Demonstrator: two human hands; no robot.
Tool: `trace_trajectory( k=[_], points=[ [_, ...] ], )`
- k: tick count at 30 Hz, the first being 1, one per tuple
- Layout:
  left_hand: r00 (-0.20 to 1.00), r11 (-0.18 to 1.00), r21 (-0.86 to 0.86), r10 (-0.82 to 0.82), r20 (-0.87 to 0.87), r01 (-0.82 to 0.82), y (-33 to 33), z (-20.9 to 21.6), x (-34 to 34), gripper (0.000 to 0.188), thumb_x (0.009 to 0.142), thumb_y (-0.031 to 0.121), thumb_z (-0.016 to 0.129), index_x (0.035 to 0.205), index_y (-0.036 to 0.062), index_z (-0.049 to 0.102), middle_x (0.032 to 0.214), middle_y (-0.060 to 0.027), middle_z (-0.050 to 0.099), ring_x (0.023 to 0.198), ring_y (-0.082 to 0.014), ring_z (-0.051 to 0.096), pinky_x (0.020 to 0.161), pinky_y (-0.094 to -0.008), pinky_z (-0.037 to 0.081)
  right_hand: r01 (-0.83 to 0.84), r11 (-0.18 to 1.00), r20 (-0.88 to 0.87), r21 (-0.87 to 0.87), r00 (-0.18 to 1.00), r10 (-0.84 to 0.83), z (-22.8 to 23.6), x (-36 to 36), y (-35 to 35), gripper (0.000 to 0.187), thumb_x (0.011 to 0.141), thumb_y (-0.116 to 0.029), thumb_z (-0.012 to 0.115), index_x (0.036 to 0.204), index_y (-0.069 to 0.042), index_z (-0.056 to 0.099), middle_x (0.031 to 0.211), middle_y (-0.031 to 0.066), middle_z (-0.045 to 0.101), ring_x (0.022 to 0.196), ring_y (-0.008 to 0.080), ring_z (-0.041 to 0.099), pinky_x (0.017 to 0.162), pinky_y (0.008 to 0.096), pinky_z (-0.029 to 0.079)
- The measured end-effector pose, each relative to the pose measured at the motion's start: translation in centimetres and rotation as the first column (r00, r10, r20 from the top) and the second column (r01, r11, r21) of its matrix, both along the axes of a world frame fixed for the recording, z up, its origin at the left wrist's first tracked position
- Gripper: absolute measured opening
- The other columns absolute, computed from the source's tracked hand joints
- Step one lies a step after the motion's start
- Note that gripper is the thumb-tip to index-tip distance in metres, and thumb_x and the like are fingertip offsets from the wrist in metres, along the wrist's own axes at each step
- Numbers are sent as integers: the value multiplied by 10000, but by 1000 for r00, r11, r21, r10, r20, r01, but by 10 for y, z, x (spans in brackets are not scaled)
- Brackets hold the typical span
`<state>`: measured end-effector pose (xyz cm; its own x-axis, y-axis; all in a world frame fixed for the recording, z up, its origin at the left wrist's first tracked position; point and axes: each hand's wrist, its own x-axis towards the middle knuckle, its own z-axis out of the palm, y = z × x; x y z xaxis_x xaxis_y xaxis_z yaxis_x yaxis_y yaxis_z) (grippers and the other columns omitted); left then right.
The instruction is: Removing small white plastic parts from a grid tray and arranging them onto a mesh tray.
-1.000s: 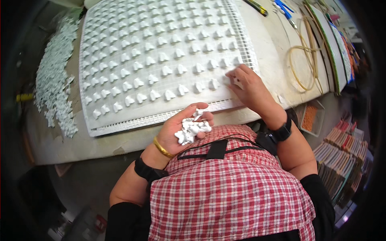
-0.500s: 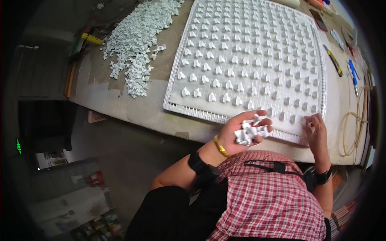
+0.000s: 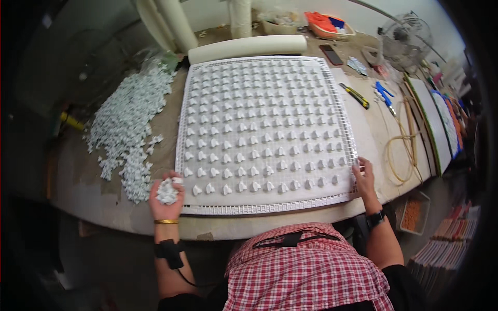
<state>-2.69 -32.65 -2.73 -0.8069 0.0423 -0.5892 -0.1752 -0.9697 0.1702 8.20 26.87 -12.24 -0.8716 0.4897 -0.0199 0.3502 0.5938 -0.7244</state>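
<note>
A large square tray with a white lattice rim lies on the table, lined with a pale sheet. Rows of small white winged pieces stand spaced out over it. By its near left corner, my left hand is palm up, fingers curled around a heap of loose white pieces. The fingers of that hand come close to the rim; whether they touch it is unclear. At the right side, my right hand has its bent fingers on the tray's edge, and no white piece shows in it.
Left of the tray spreads a big pile of white pieces. A white roll lies behind the tray. To the right are a phone, a yellow-black utility knife, a blue air gun and a coiled hose.
My left hand has swung left from the tray's front edge to its near left corner, still carrying the pieces. My right hand has moved to the right rim. The view has shifted, showing more of the table's back.
</note>
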Motion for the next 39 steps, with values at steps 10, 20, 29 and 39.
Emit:
trace_trajectory(
  k=[10,20,29,39],
  points=[
    [978,961,-219,191,82,-169,-122,-33,-71,330,929,210,561,1183,1,534,1323,-239,519,1232,-376,484,918,-490,476,204,978,75,-29,977,-202,-28,4,12,397,970,-278,575,1282,-36,530,1003,138,635,909,220,594,840,352,483],
    [952,928,-277,288,106,-250,-125,10,-116,898,913,338,610,1564,133,27,1606,-164,98,1486,-334,124,1147,-575,236,234,949,62,-211,972,-225,-45,26,50,330,1031,-291,506,1129,12,591,930,40,617,840,98,533,770,242,441],
    [926,591,-740,-359,114,320,-82,-71,-49,379,974,366,554,1236,92,562,1120,-61,622,1061,-207,570,979,-385,419,287,948,133,-135,954,-269,-53,22,59,380,1022,-321,495,1105,26,626,957,75,652,885,144,570,824,285,460],
    [779,585,-534,-564,273,611,-37,-68,-60,565,1024,443,450,1328,-28,525,1282,-151,607,1122,-298,616,969,-409,500,474,785,420,-399,855,-303,-8,-54,-16,433,992,-397,546,1004,10,692,916,25,668,811,118,560,764,269,481]
  ],
)
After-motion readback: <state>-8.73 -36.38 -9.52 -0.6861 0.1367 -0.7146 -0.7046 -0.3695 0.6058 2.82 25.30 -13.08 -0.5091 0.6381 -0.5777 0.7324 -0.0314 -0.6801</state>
